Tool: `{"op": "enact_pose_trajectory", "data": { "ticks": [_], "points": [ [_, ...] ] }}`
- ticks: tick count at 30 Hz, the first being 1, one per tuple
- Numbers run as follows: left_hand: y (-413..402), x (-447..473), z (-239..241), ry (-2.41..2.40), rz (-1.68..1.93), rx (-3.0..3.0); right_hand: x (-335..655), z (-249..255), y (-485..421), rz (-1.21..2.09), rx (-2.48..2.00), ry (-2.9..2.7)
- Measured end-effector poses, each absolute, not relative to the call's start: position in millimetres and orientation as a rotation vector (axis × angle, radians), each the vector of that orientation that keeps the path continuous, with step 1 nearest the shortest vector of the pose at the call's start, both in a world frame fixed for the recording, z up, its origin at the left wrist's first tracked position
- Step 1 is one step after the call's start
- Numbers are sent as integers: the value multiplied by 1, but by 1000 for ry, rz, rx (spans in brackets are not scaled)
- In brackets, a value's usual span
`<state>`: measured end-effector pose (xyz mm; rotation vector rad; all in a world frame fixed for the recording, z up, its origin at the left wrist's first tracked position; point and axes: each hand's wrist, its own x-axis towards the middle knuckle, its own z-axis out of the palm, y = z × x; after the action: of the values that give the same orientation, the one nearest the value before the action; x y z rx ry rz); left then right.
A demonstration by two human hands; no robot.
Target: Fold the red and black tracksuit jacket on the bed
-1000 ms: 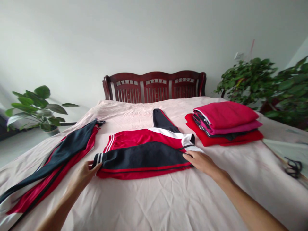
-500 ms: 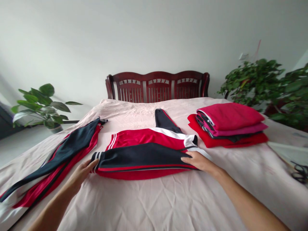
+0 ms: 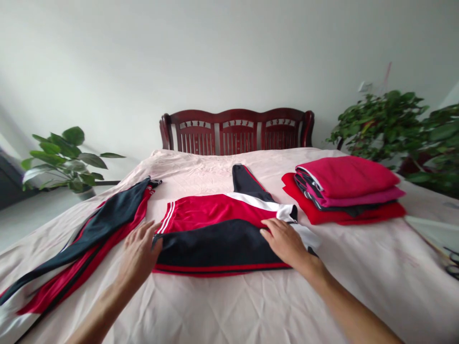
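Observation:
A red, dark navy and white track jacket (image 3: 218,229) lies partly folded in the middle of the bed (image 3: 229,306). My left hand (image 3: 139,251) rests at its left end with fingers stretched out, touching the folded sleeve's cuff. My right hand (image 3: 285,241) lies flat and open on the jacket's right part near the white collar. One navy sleeve (image 3: 245,180) points toward the headboard.
Matching navy and red trousers (image 3: 82,239) lie stretched out at the left. A stack of folded red and pink clothes (image 3: 344,188) sits at the right. Scissors (image 3: 452,263) lie at the far right edge. A wooden headboard (image 3: 236,131) and potted plants (image 3: 390,124) stand behind.
Both hands moved inward onto the jacket. The sleeve's striped cuff at the left end has been pushed in under my left hand, so the folded garment looks shorter.

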<state>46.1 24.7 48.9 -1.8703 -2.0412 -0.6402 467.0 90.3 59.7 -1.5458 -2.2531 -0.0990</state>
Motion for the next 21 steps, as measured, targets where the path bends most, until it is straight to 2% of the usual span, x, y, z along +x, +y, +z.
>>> {"op": "enact_pose_trajectory", "data": {
  "ticks": [3, 7, 12, 16, 21],
  "points": [
    [45, 93, 47, -1740, -587, -2182, 413, 57, 90, -76, -1343, -2394],
    [68, 120, 26, -1584, -354, -2411, 372, 37, 99, -5, -1212, -2566],
    [71, 104, 5, -1599, -227, -2485, 388, 12, 111, 65, -1369, -2608],
    [69, 80, 7, -1559, -187, -2491, 409, 10, 111, 8, -1490, -2554],
    [70, 42, 11, -1736, -202, -2497, 433, 5, 115, -57, -1525, -2526]
  ]
}}
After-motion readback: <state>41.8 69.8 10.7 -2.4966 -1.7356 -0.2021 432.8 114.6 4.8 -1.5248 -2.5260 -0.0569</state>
